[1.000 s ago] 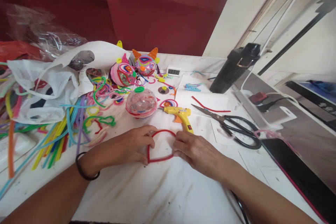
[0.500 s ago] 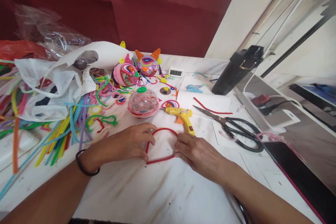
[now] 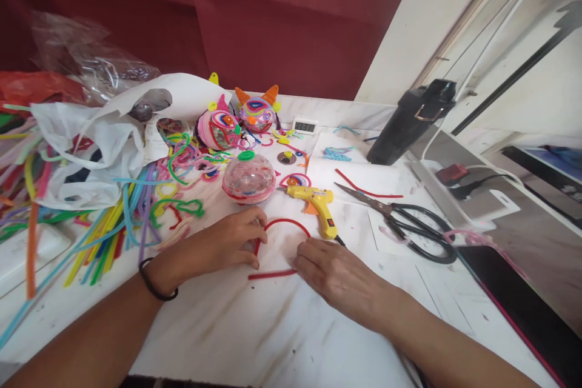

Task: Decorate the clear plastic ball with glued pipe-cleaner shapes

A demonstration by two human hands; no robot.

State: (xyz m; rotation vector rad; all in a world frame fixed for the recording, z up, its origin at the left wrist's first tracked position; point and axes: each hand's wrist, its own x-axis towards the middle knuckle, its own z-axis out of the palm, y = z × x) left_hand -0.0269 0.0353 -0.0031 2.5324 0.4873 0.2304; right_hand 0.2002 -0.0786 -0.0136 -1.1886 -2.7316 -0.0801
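Red fuzzy stick (image 3: 284,224) bent into a loop at middle frame, pinched by left hand (image 3: 222,245) and right hand (image 3: 331,273), yellow glue gun (image 3: 316,201) just above.

Two hands: left hand (image 3: 218,245), right hand (image 3: 334,273). One bent red pipe cleaner (image 3: 279,248). One glue gun (image 3: 316,203). One pair of scissors (image 3: 400,218). Two decorated balls (image 3: 236,121). One clear dome (image 3: 249,177).

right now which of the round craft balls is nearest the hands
The clear ball with a green loop on top, just beyond the left hand. The two finished heads, pink and horned, sit farther back.
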